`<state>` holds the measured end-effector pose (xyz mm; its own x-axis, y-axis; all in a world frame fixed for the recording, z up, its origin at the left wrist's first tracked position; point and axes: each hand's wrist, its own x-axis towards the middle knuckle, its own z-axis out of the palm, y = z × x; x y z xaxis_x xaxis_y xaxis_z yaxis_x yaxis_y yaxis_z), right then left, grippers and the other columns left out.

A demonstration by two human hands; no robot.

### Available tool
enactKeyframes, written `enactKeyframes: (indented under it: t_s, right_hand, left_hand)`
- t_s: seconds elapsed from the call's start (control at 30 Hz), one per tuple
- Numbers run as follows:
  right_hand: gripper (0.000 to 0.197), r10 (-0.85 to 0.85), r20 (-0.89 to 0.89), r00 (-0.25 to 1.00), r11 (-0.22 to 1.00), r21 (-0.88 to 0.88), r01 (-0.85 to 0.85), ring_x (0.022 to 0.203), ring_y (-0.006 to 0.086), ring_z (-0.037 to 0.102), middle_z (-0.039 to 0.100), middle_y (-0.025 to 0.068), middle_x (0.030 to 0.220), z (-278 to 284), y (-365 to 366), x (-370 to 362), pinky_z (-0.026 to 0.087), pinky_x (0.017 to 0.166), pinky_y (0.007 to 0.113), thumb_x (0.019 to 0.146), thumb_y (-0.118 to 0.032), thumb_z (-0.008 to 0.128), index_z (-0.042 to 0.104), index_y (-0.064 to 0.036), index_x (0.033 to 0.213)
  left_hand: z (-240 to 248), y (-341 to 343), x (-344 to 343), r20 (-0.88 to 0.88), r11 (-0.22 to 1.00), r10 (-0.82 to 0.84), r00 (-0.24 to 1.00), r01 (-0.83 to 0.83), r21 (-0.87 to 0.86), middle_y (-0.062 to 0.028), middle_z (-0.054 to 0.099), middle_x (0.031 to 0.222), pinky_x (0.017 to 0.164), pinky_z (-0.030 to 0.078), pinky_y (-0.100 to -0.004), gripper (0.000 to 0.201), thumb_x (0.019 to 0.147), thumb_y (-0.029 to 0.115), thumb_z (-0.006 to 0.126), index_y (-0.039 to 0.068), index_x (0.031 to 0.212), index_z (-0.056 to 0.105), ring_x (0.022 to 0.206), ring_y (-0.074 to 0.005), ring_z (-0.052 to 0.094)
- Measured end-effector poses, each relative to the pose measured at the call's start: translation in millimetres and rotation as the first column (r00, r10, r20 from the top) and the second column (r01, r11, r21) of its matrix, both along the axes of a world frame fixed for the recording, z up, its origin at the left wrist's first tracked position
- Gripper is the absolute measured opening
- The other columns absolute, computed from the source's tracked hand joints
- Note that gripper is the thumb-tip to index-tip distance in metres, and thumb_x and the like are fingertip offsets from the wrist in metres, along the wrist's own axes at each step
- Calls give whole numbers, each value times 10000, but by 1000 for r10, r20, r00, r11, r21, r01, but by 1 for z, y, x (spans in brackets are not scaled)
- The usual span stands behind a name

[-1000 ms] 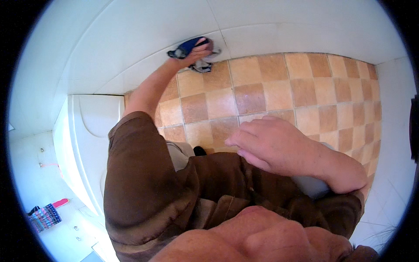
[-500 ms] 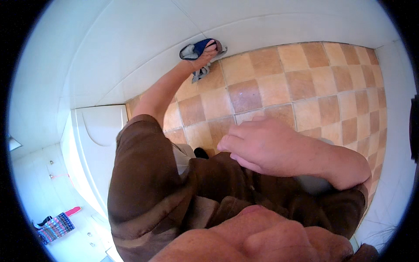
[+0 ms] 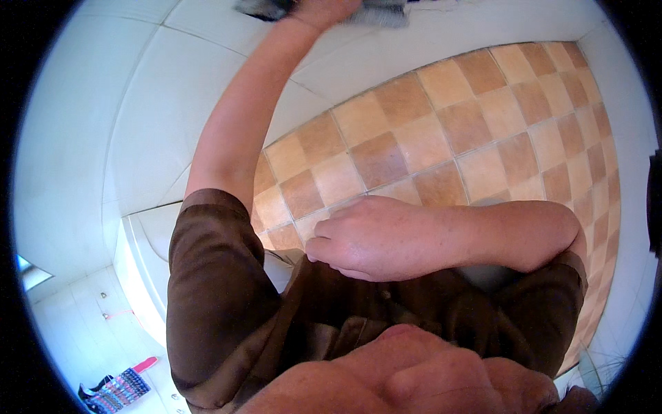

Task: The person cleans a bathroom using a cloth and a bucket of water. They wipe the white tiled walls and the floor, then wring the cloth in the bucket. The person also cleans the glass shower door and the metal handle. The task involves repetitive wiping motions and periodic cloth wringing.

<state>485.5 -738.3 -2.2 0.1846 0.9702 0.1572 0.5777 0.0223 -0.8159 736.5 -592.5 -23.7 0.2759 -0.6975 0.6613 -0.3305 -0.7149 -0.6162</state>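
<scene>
My left arm reaches up to the far wall. At the top edge of the head view my left hand (image 3: 325, 10) presses a grey and dark blue cloth (image 3: 386, 16) against the white wall panels (image 3: 331, 62). Part of the hand and cloth is cut off by the picture's edge, and the cloth is blurred. My right hand (image 3: 348, 238) is held in front of my brown shirt (image 3: 221, 276) with its fingers curled in. Nothing shows sticking out of it, and its palm is hidden.
A checkered tan and brown tile floor (image 3: 414, 152) runs along the wall's foot. A white low fixture (image 3: 145, 234) stands to my left. At the lower left a patterned, multicoloured item (image 3: 121, 393) hangs beside a red strip (image 3: 146, 364). Another pale wall (image 3: 631, 138) rises on the right.
My left hand has moved the cloth up the wall from near the floor edge. My right hand has shifted slightly left and stays curled at my front.
</scene>
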Motion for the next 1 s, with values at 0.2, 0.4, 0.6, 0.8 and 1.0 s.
enactKeyframes:
  t_s: [0.2,0.4,0.6,0.8,1.0]
  right_hand:
    - [93,-32,61,998,997,75,27,790,348,637,623,149,795,-1,-15,-7,515,728,452,823,-102,586,577,-15,851]
    - [104,14,80,997,993,118,-23,759,341,646,624,143,768,4,-25,-3,524,709,441,811,-106,591,583,-15,862]
    - [112,-33,48,998,985,173,24,746,357,643,629,154,784,7,-27,9,523,681,457,811,-103,590,568,-11,870]
    - [117,-71,52,996,977,203,59,774,373,637,632,165,811,7,-39,10,516,693,468,829,-106,578,568,-14,900]
    - [152,-56,19,998,955,292,48,810,365,635,637,164,855,3,-49,25,511,712,468,849,-119,572,593,-24,965]
  left_hand:
    - [-177,71,-38,-664,952,11,747,195,235,0,580,1307,1150,229,-530,479,766,167,609,98,1240,621,1229,-217,472]
    - [-163,84,-45,-555,941,-103,825,262,215,4,584,1262,1157,225,-504,442,745,121,607,72,1182,646,1211,-189,486]
    - [-143,20,4,-476,976,-146,867,204,72,-39,592,1236,1130,241,-496,405,772,88,543,88,1167,633,1214,-221,486]
    - [-219,85,-28,-758,925,-130,639,353,139,-24,605,1150,1125,276,-490,339,780,119,557,95,1112,623,1076,-214,521]
    - [-40,32,-9,-274,974,75,959,-12,227,44,565,1328,1053,277,-548,648,685,192,673,248,1323,581,1135,-199,483]
